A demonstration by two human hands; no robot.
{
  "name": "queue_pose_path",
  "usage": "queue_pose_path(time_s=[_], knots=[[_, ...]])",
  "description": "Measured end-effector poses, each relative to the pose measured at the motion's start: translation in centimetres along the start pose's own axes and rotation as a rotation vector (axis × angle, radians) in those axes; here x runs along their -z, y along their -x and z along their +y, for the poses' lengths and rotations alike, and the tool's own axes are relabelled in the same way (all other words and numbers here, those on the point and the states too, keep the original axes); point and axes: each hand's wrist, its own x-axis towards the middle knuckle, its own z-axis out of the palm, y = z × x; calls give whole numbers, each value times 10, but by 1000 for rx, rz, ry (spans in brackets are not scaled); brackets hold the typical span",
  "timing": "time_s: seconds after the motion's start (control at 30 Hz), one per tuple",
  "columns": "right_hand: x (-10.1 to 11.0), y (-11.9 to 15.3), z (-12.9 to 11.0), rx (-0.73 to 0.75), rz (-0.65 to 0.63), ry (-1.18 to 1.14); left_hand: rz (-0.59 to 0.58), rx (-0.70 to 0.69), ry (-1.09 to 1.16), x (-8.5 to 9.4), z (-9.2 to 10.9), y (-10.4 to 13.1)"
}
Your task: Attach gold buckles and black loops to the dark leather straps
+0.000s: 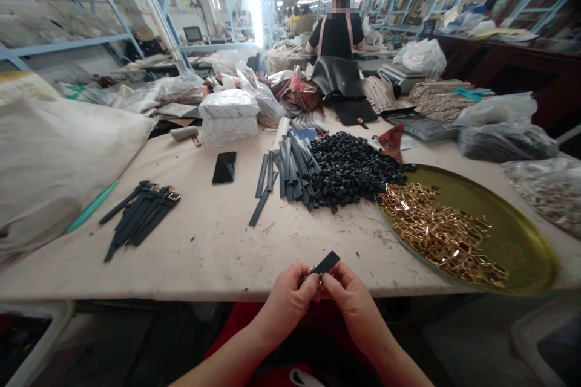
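Near the table's front edge, my left hand (295,290) and my right hand (342,287) meet, both closed on one short black strap (327,262). Its dark end slants up to the right between my fingers, and a bit of gold metal shows beside it. My fingers hide the strap's lower part. Beyond my hands lie loose black strips (290,169), next to a heap of small black loops (354,169). Gold buckles (440,230) fill part of a round golden tray (526,248) at the right. Several black straps with buckles (143,214) lie fanned at the left.
A black phone (224,168) lies on the pale table (204,254). A large white sack (68,157) stands at the left edge. Plastic-wrapped bundles (229,115), a black bag (338,81) and stacked pieces line the back. A person (338,36) faces away beyond them.
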Motion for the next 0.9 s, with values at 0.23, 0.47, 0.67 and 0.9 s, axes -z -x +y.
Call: queue_pose_path(time_s=[0.23,0.47,0.67,0.9], knots=[[3,2,-2,25,37,132,-37,-51,-89,0,1,5],[12,-2,5,204,25,373,-23,-24,-153,-1,3,3],[19,-6,7,153,-7,324,36,2,-288,0,1,-1],[15,-3,-8,-64,-168,-38,-153,85,-250,9,18,4]])
